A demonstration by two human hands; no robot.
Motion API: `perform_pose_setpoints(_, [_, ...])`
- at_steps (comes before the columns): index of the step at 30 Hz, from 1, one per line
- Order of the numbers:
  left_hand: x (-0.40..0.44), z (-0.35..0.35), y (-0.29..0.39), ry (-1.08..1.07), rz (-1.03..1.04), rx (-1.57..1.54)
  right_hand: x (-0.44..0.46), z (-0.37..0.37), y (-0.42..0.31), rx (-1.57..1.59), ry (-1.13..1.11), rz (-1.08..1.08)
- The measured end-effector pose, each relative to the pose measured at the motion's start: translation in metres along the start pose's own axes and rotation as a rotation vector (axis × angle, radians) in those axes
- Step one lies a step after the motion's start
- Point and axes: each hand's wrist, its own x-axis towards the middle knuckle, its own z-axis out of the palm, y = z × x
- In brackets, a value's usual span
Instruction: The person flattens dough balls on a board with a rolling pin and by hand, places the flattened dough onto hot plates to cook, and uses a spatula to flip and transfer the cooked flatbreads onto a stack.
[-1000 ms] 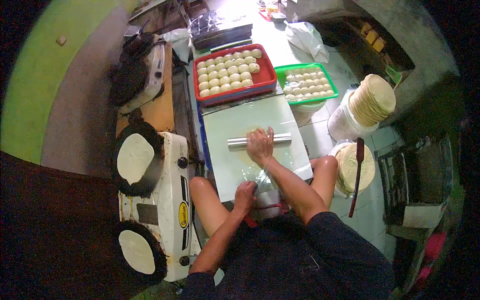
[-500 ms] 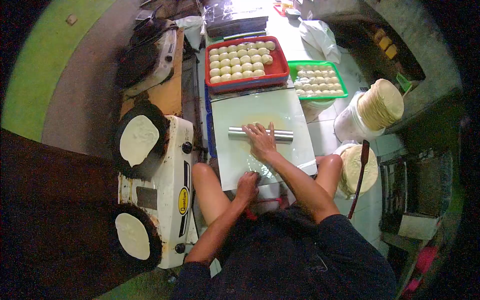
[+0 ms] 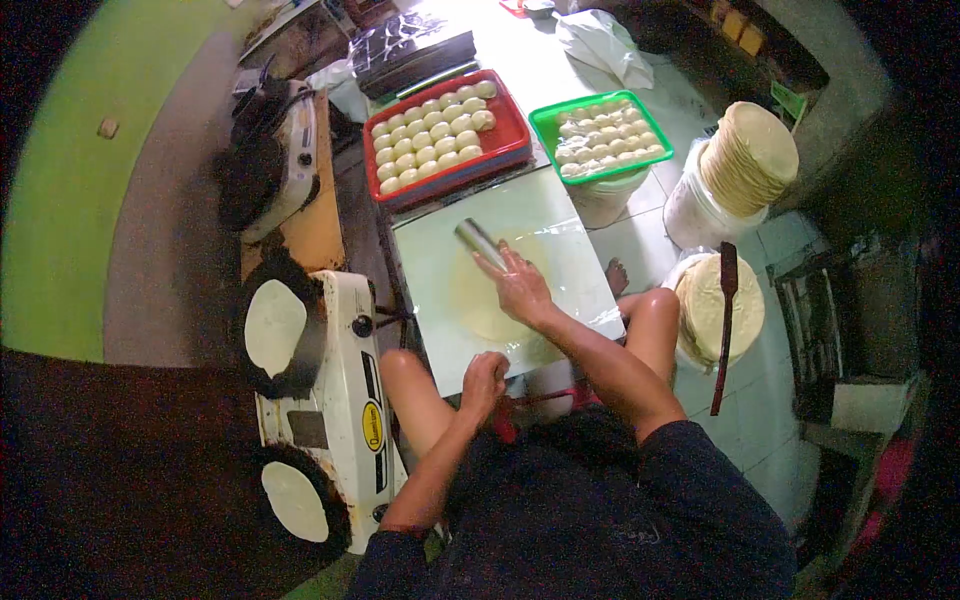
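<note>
My right hand [image 3: 522, 290] lies over a metal rolling pin [image 3: 477, 240], its fingers spread along the pin's near end. The pin sits at a slant on a white board [image 3: 425, 340]. Beneath the hand and pin is a thin, pale sheet of dough [image 3: 477, 303], flattened against the board. My left hand [image 3: 485, 380] rests at the board's front edge with its fingers curled; what they hold, if anything, is hidden.
Behind the board stand a red tray [image 3: 515, 135] and a green tray [image 3: 657, 152] of dough balls. At left, a stove [image 3: 350, 400] has two pans with flatbreads. Stacked flatbreads [image 3: 755, 160] and a dark spatula [image 3: 727, 320] are at right.
The rolling pin has turned from lying crosswise to a steep slant, with my right hand on its near end. The view has shifted a little. My left hand stays by the board's front edge.
</note>
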Motion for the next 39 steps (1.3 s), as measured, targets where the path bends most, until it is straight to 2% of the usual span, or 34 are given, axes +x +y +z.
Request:
perform_pose_setpoints(2, [0.005, -0.006, 0.004, -0.043, -0.025, -0.101, 0.006, -0.016, -0.01, -0.026, -0.064, 0.002])
perform_pose_setpoints(3, [0.003, -0.01, 0.005, -0.06, -0.049, -0.151, 0.01, -0.01, -0.011, -0.139, 0.036, -0.026])
perform_pose_setpoints(6, [0.01, -0.013, 0.004, -0.052, -0.046, -0.094, 0.025, 0.015, -0.003, -0.088, 0.345, -0.161])
perform_pose_setpoints(7, [0.017, -0.014, 0.005, 0.062, 0.013, -0.002, 0.037, 0.02, -0.001, -0.029, 0.388, -0.191])
perform_pose_setpoints(10, [0.058, -0.018, -0.006, 0.187, 0.147, 0.12, 0.082, 0.022, -0.001, -0.003, 0.424, -0.254])
perform_pose_setpoints(11, [0.075, -0.02, -0.017, 0.032, 0.166, 0.215, 0.094, 0.015, -0.002, 0.045, 0.371, -0.223])
perform_pose_setpoints(14, [0.126, -0.014, -0.041, -0.262, 0.268, 0.479, 0.107, -0.043, -0.009, -0.004, 0.646, -0.177])
perform_pose_setpoints(16, [0.164, -0.013, -0.06, -0.395, 0.215, 0.423, 0.083, -0.092, 0.026, 0.157, 0.587, -0.144])
perform_pose_setpoints(17, [0.178, -0.017, -0.063, -0.309, 0.217, 0.444, 0.049, -0.125, 0.049, -0.053, 0.608, -0.105])
perform_pose_setpoints(18, [0.191, -0.014, -0.07, -0.238, 0.21, 0.428, 0.023, -0.122, 0.104, 0.127, 0.614, -0.082])
perform_pose_setpoints(19, [0.192, -0.008, -0.063, -0.204, 0.214, 0.456, -0.019, -0.13, 0.145, -0.018, 0.626, 0.013])
perform_pose_setpoints(20, [0.189, -0.006, -0.051, -0.167, 0.21, 0.484, -0.061, -0.129, 0.184, 0.4, 0.728, 0.184])
perform_pose_setpoints(22, [0.172, 0.0, -0.034, -0.421, 0.332, 0.513, -0.159, -0.167, 0.199, -0.01, 0.599, 0.516])
perform_pose_setpoints(24, [0.171, -0.003, -0.033, -0.283, 0.272, 0.467, -0.281, -0.119, 0.269, -0.244, 0.356, 0.819])
perform_pose_setpoints(25, [0.179, 0.001, -0.037, -0.188, 0.221, 0.477, -0.325, -0.093, 0.287, -0.128, 0.385, 1.016])
perform_pose_setpoints(26, [0.182, 0.006, -0.04, -0.095, 0.168, 0.485, -0.355, -0.079, 0.285, 0.045, 0.387, 1.107])
perform_pose_setpoints(30, [0.149, 0.027, -0.011, -0.289, 0.274, 0.437, -0.39, -0.057, 0.281, 0.023, 0.36, 1.18])
perform_pose_setpoints(31, [0.135, 0.028, -0.01, -0.272, 0.271, 0.399, -0.384, -0.067, 0.272, 0.034, 0.379, 1.139])
perform_pose_setpoints(33, [0.099, 0.017, -0.011, -0.178, 0.101, 0.345, -0.374, -0.098, 0.241, 0.061, 0.403, 1.05])
perform_pose_setpoints(36, [0.045, -0.025, -0.004, 0.0, -0.093, 0.289, -0.327, -0.129, 0.181, -0.086, 0.483, 0.613])
perform_pose_setpoints(37, [0.026, -0.03, -0.005, 0.037, -0.149, 0.289, -0.3, -0.13, 0.164, 0.034, 0.441, 0.431])
perform_pose_setpoints(38, [0.006, -0.037, -0.007, 0.081, -0.213, 0.294, -0.258, -0.143, 0.104, 0.083, 0.394, 0.286])
perform_pose_setpoints(39, [-0.015, -0.054, 0.005, 0.08, -0.243, 0.242, -0.229, -0.123, 0.097, 0.204, 0.321, 0.007])
